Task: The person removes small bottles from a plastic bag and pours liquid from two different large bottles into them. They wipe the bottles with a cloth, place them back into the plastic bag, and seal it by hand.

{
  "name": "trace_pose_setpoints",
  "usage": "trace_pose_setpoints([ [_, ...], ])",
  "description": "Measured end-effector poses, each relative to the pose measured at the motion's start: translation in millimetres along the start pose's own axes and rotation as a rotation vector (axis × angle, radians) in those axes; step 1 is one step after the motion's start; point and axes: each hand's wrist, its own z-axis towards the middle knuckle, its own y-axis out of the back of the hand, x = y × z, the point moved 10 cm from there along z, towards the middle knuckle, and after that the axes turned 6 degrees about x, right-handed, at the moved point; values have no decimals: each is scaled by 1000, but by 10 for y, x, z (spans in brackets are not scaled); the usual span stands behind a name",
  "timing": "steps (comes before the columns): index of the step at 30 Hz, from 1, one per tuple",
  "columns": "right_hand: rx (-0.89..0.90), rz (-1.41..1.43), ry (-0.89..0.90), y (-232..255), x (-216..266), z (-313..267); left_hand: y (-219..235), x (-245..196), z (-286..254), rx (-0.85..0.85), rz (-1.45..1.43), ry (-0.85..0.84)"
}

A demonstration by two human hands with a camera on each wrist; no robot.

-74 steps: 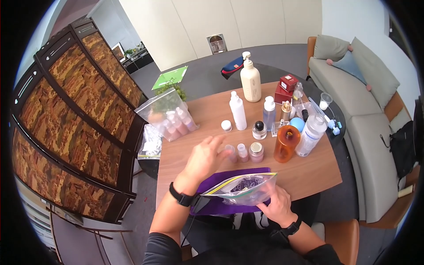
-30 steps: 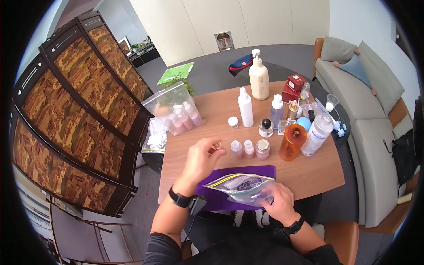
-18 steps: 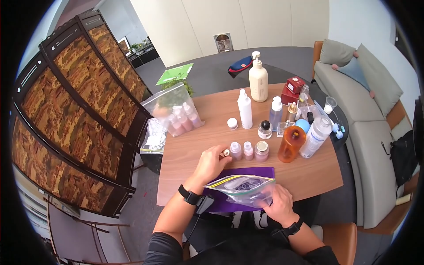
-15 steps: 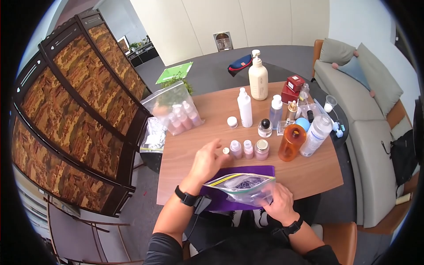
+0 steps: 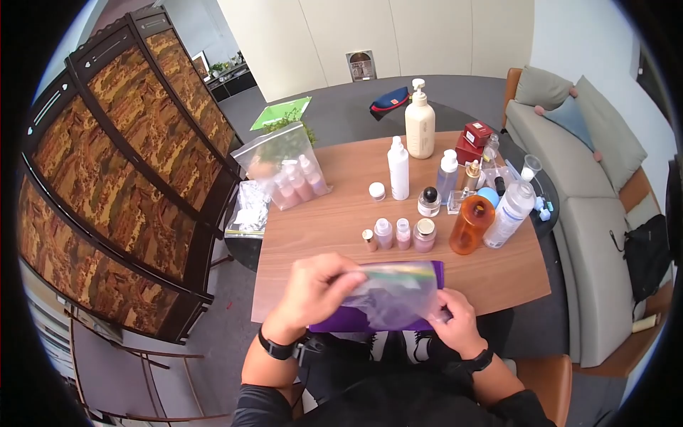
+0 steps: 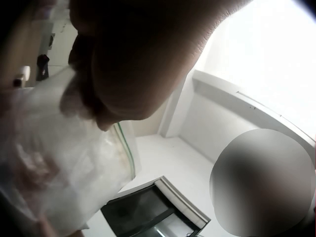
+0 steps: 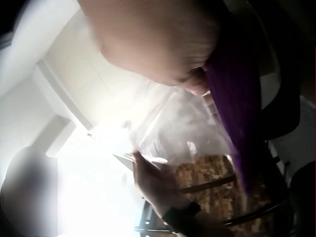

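A clear zip-top bag (image 5: 398, 295) is held up between both hands over a purple cloth (image 5: 341, 322) at the table's near edge. My left hand (image 5: 319, 288) pinches its left upper corner, thumb on the near face; in the left wrist view the bag (image 6: 74, 153) shows a green zip line. On the other side my right hand (image 5: 457, 322) grips the bag's right edge, also seen as the right hand (image 7: 158, 44) in the right wrist view. The bag's contents are blurred. Just beyond stand a small gold-and-white vial (image 5: 369, 242), two small pink bottles (image 5: 383, 235) and a pink jar (image 5: 425, 237).
At the back left stands another zip-top bag (image 5: 299, 178) with pink bottles. Behind the row are a white jar (image 5: 377, 191), a white bottle (image 5: 399, 171) and a cream pump bottle (image 5: 420, 128). An amber bottle (image 5: 472, 226) and a clear bottle (image 5: 511, 213) stand right.
The left hand set the small vial down at the left end of the row, let go, and came back to grip the bag. The bag has been lifted and its mouth drawn flatter.
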Motion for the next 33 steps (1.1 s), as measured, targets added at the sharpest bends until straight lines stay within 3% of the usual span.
trace_pose_setpoints([
  [1, -37, 39, 39, 60, -27, -50, 55, 16, -32, -3, -1, -2],
  [2, 140, 313, -177, -67, -289, -153, 155, 143, -89, -32, -139, 87],
  [3, 144, 312, -170, -28, -252, -177, 215, 246, -134, -64, -276, 175],
  [5, 131, 902, -306, -54, -273, -239, 248, 161, -199, -84, -301, 199],
  [6, 143, 1112, -217, -40, -133, -205, 221, 145, -238, -77, -337, 224],
  [7, 152, 1115, -213, -45, -56, -170, 189, 151, -284, -70, -374, 250],
  [9, 232, 1561, -220, -181, 230, -59, 181, 168, -353, -92, -337, 263],
  [11, 172, 1573, -284, -228, 272, 7, 167, 142, -405, -64, -243, 262],
  [13, 251, 1144, -565, -392, 26, -91, 287, 151, -489, -89, -192, 235],
  [15, 198, 1152, -483, -420, 82, 12, 438, 238, -603, -75, -194, 323],
  [17, 163, 1178, -542, -437, -110, -20, 642, 478, -804, -115, -239, 362],
  [19, -47, 1195, -524, -279, -191, 56, 995, 897, -1110, -404, -545, 375],
  [21, -193, 913, -484, -17, -406, -34, 1478, 1318, -1492, -821, -668, 354],
  [24, -205, 334, -301, 241, -506, -142, 1856, 1882, -1899, -1308, -780, 256],
  [25, -201, 333, -292, 240, -560, -165, 1881, 2212, -1965, -1348, -822, 267],
  [27, -178, 191, -288, 220, -640, -217, 1866, 2475, -1800, -1254, -761, 327],
  [28, -218, 112, -229, 217, -560, -200, 1850, 2616, -1702, -1314, -761, 373],
  [29, -218, 111, -221, 195, -551, -170, 1822, 2859, -1555, -1235, -800, 344],
  [31, -203, -79, -94, 176, -372, -92, 1716, 3356, -1351, -1137, -804, 483],
  [33, -234, -80, -100, 190, -311, -47, 1633, 3615, -1129, -1055, -794, 521],
])
